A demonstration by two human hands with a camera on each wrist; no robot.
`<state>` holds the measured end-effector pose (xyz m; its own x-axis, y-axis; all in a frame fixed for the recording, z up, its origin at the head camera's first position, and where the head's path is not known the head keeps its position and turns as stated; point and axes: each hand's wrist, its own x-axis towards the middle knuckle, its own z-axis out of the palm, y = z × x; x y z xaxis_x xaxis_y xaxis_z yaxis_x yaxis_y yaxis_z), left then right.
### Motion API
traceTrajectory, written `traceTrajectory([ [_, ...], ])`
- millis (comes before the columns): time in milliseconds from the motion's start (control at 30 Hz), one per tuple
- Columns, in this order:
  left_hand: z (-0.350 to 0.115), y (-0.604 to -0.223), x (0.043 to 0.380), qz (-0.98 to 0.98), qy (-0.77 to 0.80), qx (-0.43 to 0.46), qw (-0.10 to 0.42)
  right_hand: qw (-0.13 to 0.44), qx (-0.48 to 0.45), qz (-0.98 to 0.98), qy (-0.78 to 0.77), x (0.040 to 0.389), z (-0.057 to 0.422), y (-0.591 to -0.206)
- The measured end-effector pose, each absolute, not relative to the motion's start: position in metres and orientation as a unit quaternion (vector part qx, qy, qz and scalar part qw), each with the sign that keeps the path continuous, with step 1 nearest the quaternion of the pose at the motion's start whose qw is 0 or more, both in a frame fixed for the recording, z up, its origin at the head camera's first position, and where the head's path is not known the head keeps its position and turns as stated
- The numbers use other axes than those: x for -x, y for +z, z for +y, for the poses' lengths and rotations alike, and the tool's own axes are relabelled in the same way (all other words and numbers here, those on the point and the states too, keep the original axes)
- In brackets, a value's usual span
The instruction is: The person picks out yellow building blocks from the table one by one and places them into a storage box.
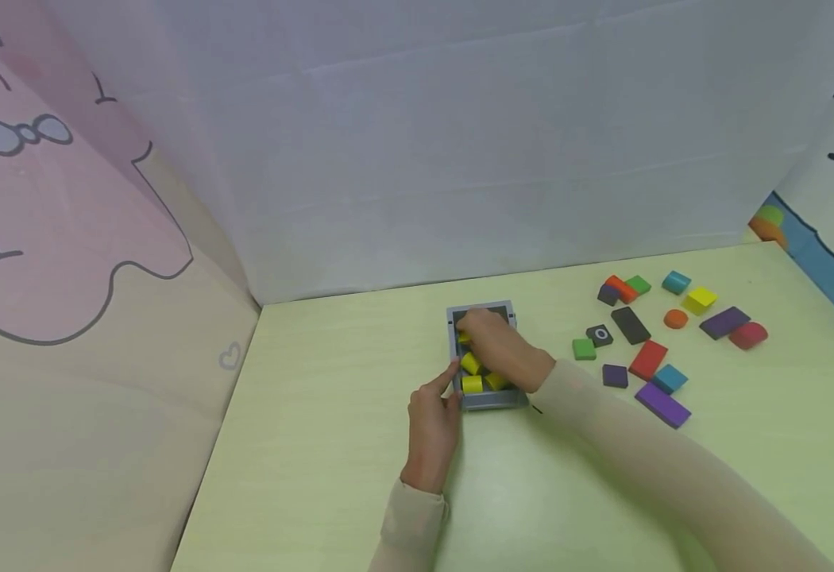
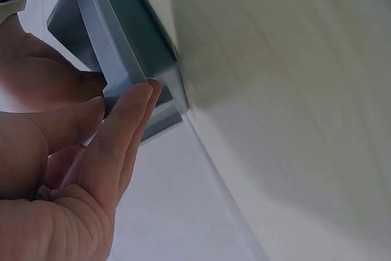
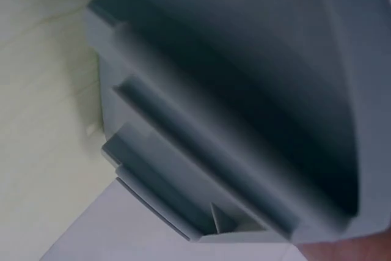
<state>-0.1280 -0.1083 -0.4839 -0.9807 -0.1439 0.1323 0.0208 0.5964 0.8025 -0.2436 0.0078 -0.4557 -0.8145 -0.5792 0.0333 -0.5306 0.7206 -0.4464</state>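
A grey plastic bin (image 1: 492, 401) stands on the table with several yellow blocks (image 1: 472, 384) inside, some of them shaped like short cylinders. At the bin's near left corner my left hand (image 1: 433, 429) pinches the wall, thumb and fingers on its edge in the left wrist view. My right hand (image 1: 499, 345) reaches down into the bin over the yellow blocks, with its fingertips near the far left side. I cannot tell whether those fingers hold a block. The right wrist view is filled by the bin's ribbed grey end (image 3: 201, 132).
Right of the bin lie scattered coloured blocks, among them a red block (image 1: 649, 360), a purple block (image 1: 663, 404), a black block (image 1: 631, 325), a yellow block (image 1: 700, 299) and an orange dome (image 1: 676, 318). A pale curtain (image 1: 417, 159) hangs behind the table (image 1: 331, 413).
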Motion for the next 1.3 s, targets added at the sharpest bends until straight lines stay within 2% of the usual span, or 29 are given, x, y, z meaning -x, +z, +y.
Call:
traceTrajectory([
  [600, -0.109, -0.483, 0.128, -0.893, -0.439, -0.029, 0.093, 0.039, 0.331, 0.924, -0.188, 0.246, 0.007, -0.465],
  [1300, -0.109, -0.486, 0.129, -0.889, -0.446, -0.023, 0.099, 0.064, 0.331, 0.923, -0.186, 0.248, 0.006, -0.473],
])
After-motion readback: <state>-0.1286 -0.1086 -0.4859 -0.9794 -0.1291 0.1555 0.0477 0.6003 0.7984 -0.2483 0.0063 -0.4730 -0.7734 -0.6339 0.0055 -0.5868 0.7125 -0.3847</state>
